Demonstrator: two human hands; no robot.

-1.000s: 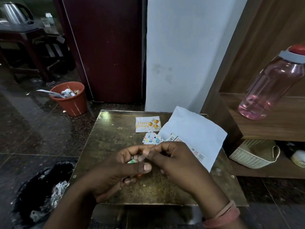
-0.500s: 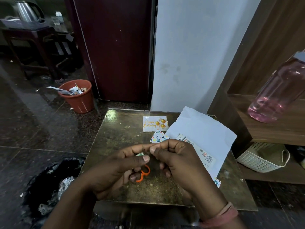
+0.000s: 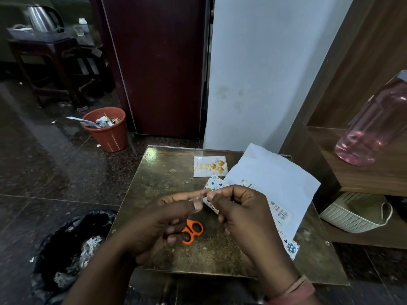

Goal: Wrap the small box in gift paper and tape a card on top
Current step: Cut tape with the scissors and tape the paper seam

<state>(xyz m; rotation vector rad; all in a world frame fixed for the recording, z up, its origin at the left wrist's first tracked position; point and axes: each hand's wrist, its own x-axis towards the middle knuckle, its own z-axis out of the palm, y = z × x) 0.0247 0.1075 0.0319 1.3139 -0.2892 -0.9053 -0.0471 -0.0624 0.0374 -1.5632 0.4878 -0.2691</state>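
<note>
Glossy brassy table [image 3: 163, 172], plastic bin [image 3: 110, 137]

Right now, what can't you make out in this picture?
Head view only:
- Scissors: blades hidden behind the left hand; only orange handles show.
- Wrapped box: mostly covered by the right hand.
- Clear strip, likely tape, pinched between both hands: too small to confirm.
- Pink bottle: cut by the right edge.
</note>
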